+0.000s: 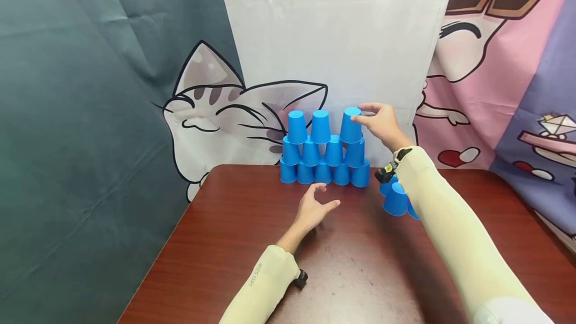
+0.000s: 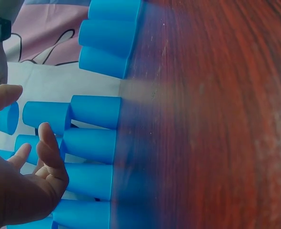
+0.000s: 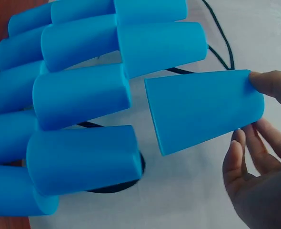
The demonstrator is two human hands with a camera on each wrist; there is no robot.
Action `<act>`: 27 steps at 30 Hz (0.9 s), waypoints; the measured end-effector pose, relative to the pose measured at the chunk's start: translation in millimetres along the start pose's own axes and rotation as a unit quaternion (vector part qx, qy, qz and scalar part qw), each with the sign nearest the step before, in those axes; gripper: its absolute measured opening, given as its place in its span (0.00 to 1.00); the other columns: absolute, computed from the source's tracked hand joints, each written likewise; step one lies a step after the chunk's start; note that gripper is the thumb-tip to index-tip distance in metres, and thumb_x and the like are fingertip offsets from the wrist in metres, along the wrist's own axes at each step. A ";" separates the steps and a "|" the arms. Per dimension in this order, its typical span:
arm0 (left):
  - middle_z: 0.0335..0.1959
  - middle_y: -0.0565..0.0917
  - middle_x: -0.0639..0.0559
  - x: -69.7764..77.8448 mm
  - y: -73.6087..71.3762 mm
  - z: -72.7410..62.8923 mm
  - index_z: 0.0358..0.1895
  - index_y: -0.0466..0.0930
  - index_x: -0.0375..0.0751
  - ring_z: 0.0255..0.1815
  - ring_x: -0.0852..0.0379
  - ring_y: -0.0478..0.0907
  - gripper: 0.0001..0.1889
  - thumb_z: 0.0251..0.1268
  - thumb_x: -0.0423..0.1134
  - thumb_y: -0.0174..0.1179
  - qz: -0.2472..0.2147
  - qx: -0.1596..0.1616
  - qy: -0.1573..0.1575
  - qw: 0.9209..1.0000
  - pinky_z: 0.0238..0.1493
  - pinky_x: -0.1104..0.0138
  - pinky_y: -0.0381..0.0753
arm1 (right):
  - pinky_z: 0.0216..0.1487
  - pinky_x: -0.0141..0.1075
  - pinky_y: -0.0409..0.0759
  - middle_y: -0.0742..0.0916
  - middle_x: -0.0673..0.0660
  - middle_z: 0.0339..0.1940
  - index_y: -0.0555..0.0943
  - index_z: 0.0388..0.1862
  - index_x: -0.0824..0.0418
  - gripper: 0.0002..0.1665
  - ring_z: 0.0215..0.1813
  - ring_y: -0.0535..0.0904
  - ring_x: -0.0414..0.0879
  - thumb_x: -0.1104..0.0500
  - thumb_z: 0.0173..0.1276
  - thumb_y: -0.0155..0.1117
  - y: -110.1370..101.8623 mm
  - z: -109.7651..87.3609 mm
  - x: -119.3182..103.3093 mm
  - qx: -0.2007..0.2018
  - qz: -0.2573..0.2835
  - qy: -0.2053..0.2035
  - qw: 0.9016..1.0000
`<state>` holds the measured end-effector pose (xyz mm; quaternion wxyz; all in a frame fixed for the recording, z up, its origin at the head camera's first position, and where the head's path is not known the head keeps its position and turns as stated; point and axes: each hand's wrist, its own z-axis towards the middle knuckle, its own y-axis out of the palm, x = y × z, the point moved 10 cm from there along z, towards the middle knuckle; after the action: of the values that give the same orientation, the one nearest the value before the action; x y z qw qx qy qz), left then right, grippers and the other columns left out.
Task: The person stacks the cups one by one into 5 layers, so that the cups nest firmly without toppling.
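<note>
Upside-down blue cups form a stacked wall at the back of the table, with a bottom row (image 1: 322, 174) and a second row (image 1: 310, 152) of several cups each. Two cups (image 1: 320, 127) stand on the third level. At that level's right end my right hand (image 1: 380, 123) pinches another blue cup (image 3: 205, 109) near its base, thumb on one side and fingers on the other. In the right wrist view a small gap separates its rim from the cups below. My left hand (image 1: 312, 210) is held in front of the wall, fingers apart and loosely bent, holding nothing.
More blue cups (image 1: 396, 200) stand upside down on the brown table (image 1: 252, 204) right of the wall, partly hidden by the right sleeve (image 1: 450, 219). A printed cloth (image 1: 373, 29) with cartoon figures hangs right behind the table's back edge.
</note>
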<state>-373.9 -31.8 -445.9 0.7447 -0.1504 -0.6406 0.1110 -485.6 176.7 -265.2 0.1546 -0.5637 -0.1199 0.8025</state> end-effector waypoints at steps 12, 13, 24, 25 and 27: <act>0.59 0.78 0.50 -5.4 -1.6 -3.2 0.62 0.73 0.47 0.59 0.42 0.75 0.30 0.58 0.52 0.71 -0.005 -0.003 -0.008 1.000 0.49 0.54 0.81 | 0.64 0.57 0.72 0.77 0.66 0.67 0.77 0.64 0.66 0.32 0.66 0.75 0.62 0.51 0.66 0.71 14.3 1.2 12.6 -0.008 -0.004 0.023 1.000; 0.59 0.78 0.50 -4.9 -2.0 -2.8 0.62 0.73 0.47 0.59 0.42 0.76 0.30 0.58 0.52 0.70 -0.005 -0.002 -0.006 1.000 0.49 0.54 0.81 | 0.65 0.58 0.71 0.77 0.66 0.67 0.77 0.64 0.66 0.33 0.66 0.75 0.62 0.50 0.66 0.71 15.5 2.1 12.7 -0.009 -0.007 0.024 1.000; 0.59 0.78 0.50 -2.1 -5.0 -3.0 0.62 0.73 0.47 0.58 0.42 0.76 0.31 0.58 0.52 0.71 -0.001 0.001 -0.003 1.000 0.48 0.55 0.80 | 0.64 0.57 0.72 0.77 0.66 0.67 0.76 0.64 0.66 0.32 0.64 0.77 0.63 0.52 0.67 0.70 23.9 11.3 15.3 -0.020 -0.016 0.018 1.000; 0.59 0.78 0.50 -2.3 -5.1 -2.8 0.62 0.73 0.46 0.57 0.42 0.76 0.31 0.58 0.52 0.71 -0.003 0.000 -0.003 1.000 0.47 0.56 0.80 | 0.63 0.56 0.73 0.77 0.66 0.67 0.76 0.64 0.66 0.32 0.63 0.77 0.63 0.52 0.67 0.70 24.9 11.6 15.1 -0.022 -0.017 0.017 0.999; 0.59 0.78 0.50 -2.9 -5.6 -3.0 0.63 0.72 0.45 0.56 0.41 0.77 0.32 0.58 0.52 0.71 -0.007 -0.002 -0.006 1.000 0.46 0.56 0.80 | 0.62 0.57 0.74 0.77 0.66 0.67 0.76 0.65 0.66 0.32 0.63 0.77 0.63 0.52 0.67 0.70 26.3 11.4 13.3 -0.027 -0.019 0.012 0.999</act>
<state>-371.6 -38.3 -446.9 0.7416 -0.1468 -0.6461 0.1055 -503.6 157.3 -282.6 0.1562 -0.5745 -0.1505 0.7892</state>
